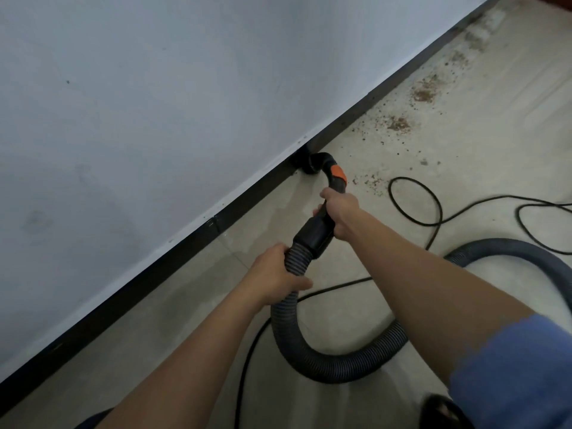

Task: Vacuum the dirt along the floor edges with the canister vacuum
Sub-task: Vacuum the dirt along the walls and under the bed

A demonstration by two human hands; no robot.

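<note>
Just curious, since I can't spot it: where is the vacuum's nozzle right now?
In the head view, the nozzle sits near the middle, at the foot of the black baseboard, just beyond the right hand.

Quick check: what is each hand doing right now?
The left hand grips the hose.
The right hand grips the handle.
</note>
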